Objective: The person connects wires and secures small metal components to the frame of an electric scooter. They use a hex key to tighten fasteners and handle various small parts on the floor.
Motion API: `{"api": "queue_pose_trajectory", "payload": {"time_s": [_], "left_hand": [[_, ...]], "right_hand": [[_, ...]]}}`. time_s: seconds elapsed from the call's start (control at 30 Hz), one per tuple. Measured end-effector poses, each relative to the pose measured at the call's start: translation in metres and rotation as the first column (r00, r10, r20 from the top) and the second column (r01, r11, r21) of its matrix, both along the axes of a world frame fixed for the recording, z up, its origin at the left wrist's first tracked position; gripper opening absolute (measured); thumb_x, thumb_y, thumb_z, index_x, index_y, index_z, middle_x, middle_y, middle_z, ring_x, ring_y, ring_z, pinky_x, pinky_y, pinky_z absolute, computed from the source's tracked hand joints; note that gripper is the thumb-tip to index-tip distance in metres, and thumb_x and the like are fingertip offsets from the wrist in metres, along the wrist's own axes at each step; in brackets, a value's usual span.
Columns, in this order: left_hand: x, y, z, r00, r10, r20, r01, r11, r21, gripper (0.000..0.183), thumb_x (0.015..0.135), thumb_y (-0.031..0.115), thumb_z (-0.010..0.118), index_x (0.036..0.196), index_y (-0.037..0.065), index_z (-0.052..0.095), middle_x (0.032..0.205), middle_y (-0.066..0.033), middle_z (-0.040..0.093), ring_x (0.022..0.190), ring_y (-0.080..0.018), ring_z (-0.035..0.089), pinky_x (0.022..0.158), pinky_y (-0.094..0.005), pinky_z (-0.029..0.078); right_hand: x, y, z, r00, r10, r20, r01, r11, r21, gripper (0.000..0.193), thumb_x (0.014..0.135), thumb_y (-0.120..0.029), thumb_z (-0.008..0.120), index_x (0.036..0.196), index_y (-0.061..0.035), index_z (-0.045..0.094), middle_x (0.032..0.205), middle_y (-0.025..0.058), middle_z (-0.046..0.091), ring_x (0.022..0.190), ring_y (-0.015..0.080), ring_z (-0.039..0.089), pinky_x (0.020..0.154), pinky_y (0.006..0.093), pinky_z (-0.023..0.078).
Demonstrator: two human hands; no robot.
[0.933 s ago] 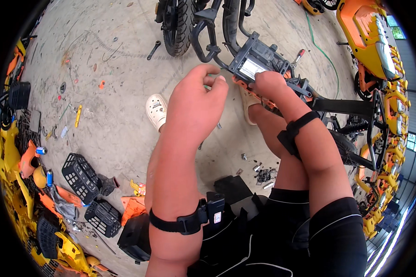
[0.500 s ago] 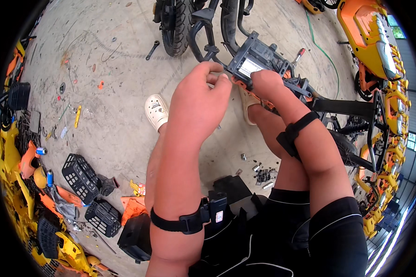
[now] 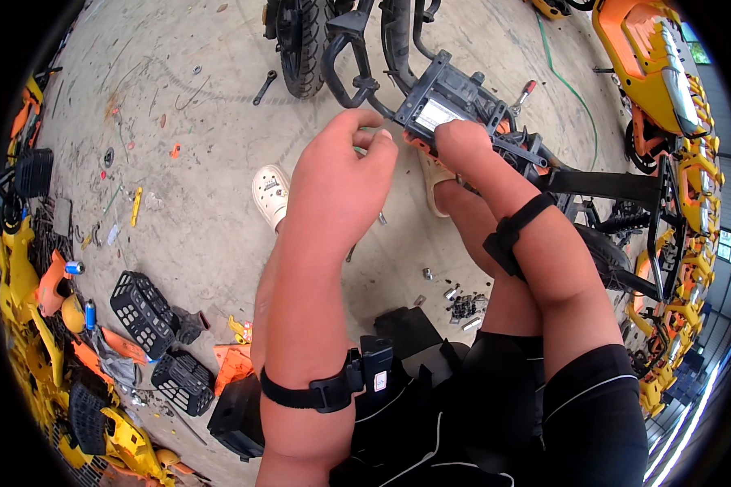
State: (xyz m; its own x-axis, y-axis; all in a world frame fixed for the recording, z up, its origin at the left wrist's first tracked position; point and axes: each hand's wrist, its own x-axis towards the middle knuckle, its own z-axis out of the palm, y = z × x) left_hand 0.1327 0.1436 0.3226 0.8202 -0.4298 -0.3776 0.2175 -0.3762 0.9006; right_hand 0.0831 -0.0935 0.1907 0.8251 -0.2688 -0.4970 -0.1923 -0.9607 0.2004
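Observation:
My left hand (image 3: 343,174) is raised beside the black frame tube (image 3: 343,69), its fingers curled toward the thumb; whatever may be inside them is hidden. My right hand (image 3: 463,148) is closed against the near edge of a black plastic box (image 3: 455,91) with a white label (image 3: 437,115). Its fingertips are out of sight, so I cannot make out what they grip. The box sits on the dark frame of a stripped two-wheeler, with orange parts showing beneath it. A screwdriver with a red handle (image 3: 529,87) lies just beyond the box.
A wrench (image 3: 265,88) lies on the concrete floor near a tyre (image 3: 303,57). Small metal parts (image 3: 465,307) are scattered between my legs. Black baskets (image 3: 142,304) and yellow panels (image 3: 16,268) crowd the left; a row of yellow vehicles (image 3: 646,65) lines the right.
My left hand has moved slightly left, and a bit of metal on the floor shows more beside its wrist. My right hand stays at the box. The whole view has shifted a little.

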Motion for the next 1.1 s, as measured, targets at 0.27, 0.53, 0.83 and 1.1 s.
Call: {"api": "queue_pose_trajectory", "payload": {"time_s": [0.27, 0.53, 0.83, 1.1], "left_hand": [[-0.001, 0.001, -0.003, 1.000, 0.003, 0.024, -0.004, 0.999, 0.044, 0.031, 0.094, 0.020, 0.063, 0.119, 0.001, 0.067, 0.096, -0.0032, 0.065, 0.087, -0.0123, 0.059, 0.082, -0.0281, 0.048], [-0.005, 0.004, -0.002, 0.999, -0.037, 0.021, 0.036, 0.999, 0.040, 0.032, 0.094, 0.020, 0.063, 0.120, 0.001, 0.066, 0.096, -0.0038, 0.065, 0.087, -0.0121, 0.060, 0.081, -0.0285, 0.049], [-0.018, -0.001, 0.009, 0.970, -0.225, 0.093, 0.227, 0.974, -0.014, 0.032, 0.095, 0.021, 0.064, 0.119, 0.001, 0.065, 0.098, -0.0069, 0.065, 0.085, -0.0139, 0.061, 0.077, -0.0296, 0.051], [-0.025, 0.021, 0.027, 0.940, -0.222, 0.260, 0.265, 0.953, -0.143, 0.032, 0.093, 0.012, 0.067, 0.123, 0.002, 0.064, 0.104, -0.0064, 0.067, 0.091, -0.0131, 0.062, 0.081, -0.0286, 0.050]], "right_hand": [[-0.001, 0.002, 0.002, 0.999, 0.021, 0.049, -0.023, 0.999, 0.036, 0.018, 0.085, -0.011, 0.061, 0.096, -0.0052, 0.074, 0.094, 0.0170, 0.074, 0.087, 0.0332, 0.073, 0.074, 0.0434, 0.059], [0.003, -0.006, 0.036, 0.976, -0.138, 0.166, 0.117, 0.985, 0.130, 0.018, 0.088, -0.019, 0.066, 0.100, -0.0064, 0.070, 0.090, 0.0179, 0.072, 0.087, 0.0387, 0.069, 0.075, 0.0483, 0.054], [-0.051, 0.023, 0.193, 0.893, -0.291, 0.343, 0.019, 0.786, 0.618, 0.019, 0.086, -0.012, 0.074, 0.102, -0.0024, 0.069, 0.087, 0.0152, 0.071, 0.078, 0.0257, 0.068, 0.075, 0.0356, 0.054], [-0.080, 0.060, 0.218, 0.743, -0.669, 0.000, 0.027, 0.031, 0.999, 0.019, 0.089, -0.006, 0.075, 0.106, 0.0000, 0.069, 0.099, 0.0022, 0.069, 0.091, 0.0097, 0.061, 0.081, 0.0259, 0.051]]}}
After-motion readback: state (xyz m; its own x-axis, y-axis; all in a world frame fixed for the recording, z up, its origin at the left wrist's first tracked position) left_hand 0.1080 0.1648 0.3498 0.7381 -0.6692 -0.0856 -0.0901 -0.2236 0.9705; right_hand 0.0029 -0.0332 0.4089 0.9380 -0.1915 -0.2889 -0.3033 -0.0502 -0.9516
